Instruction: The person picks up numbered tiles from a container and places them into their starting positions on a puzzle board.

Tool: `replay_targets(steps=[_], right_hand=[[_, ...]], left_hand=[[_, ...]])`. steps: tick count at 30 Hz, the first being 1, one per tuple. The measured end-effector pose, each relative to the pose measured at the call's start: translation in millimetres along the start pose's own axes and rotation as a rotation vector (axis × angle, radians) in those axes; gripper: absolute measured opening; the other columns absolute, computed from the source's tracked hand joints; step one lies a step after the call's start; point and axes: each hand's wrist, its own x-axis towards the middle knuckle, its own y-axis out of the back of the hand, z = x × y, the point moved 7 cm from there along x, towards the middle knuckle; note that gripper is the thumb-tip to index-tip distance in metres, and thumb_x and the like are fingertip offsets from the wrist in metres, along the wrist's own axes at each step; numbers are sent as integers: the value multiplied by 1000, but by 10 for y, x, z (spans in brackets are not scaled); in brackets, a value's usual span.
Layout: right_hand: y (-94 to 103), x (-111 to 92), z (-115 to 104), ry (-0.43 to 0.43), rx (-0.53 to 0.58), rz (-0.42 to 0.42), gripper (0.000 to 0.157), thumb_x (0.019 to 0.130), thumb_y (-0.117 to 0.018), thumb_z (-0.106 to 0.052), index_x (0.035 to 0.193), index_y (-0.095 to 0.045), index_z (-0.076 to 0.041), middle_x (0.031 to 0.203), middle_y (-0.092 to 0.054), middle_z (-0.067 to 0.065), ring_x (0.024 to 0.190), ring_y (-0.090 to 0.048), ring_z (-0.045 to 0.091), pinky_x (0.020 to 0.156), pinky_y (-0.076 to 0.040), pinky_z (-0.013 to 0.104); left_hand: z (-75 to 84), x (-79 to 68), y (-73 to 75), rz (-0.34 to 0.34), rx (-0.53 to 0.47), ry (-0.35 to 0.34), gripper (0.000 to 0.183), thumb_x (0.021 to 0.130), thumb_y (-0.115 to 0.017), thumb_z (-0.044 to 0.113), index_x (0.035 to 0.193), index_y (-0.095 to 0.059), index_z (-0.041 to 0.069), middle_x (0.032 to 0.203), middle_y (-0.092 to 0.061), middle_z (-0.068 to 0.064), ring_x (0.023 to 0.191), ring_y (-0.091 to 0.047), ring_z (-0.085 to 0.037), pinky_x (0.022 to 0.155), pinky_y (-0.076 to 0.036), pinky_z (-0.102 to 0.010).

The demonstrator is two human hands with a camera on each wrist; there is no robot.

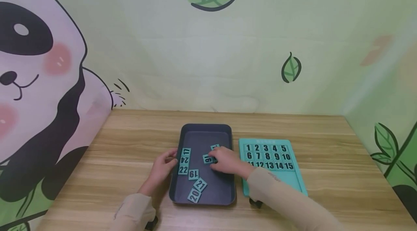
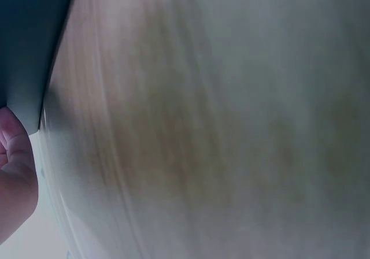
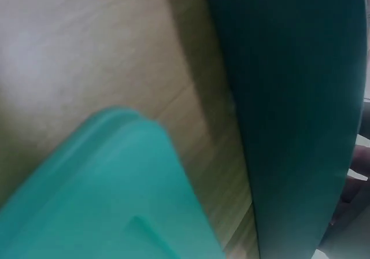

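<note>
A dark blue-grey tray (image 1: 221,187) holds loose teal number tiles with black digits. My left hand (image 1: 163,167) holds the tray's left side, its thumb and index finger at the rim; in the left wrist view, part of this hand (image 2: 17,172) lies against the outer wall. My right hand (image 1: 228,161) reaches over the tray's right side and pinches at a number tile, partly hidden by the fingers. Beside those fingertips lies the upside-down 16 tile (image 1: 207,159), and another tile (image 1: 215,146) shows just beyond them.
Tiles 17 (image 1: 186,151), 24 (image 1: 184,160) and 22 (image 1: 183,170) line the tray's left wall, with 19 (image 1: 193,174), 21 (image 1: 200,184) and 20 (image 1: 194,195) nearer the front. Right of the tray, a teal board (image 1: 293,178) carries tiles 1 to 15, partly behind my right forearm.
</note>
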Motion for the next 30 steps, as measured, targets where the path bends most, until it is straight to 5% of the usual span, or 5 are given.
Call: replay_targets(steps=[12,23,30], right_hand=[[-64,65,-105,46,-4,-2,35,81,-59,-27,114,-59,-14,116,-57,4,108,-52,18,91,-44,33],[-118,90,-54,-59,-32,70,37,79,-62,-31,112,-59,-15,106,-59,2,89,-56,12,74,-49,27],[-90,78,-68,-63,-28,86,38,79,-61,-26,114,-58,-11,108,-58,6,93,-57,16,77,-50,31]], left_hand=[[-5,0,-2,-8,9,15,38,85,-50,7,122,-51,5,112,-55,-15,101,-55,-29,79,-50,-36],[-16,-5,-1,-10,-2,21,38,85,-50,7,122,-51,5,112,-55,-15,100,-55,-28,76,-51,-34],[-10,-1,-4,-13,1,23,38,85,-50,7,123,-50,6,112,-55,-14,101,-55,-28,78,-50,-34]])
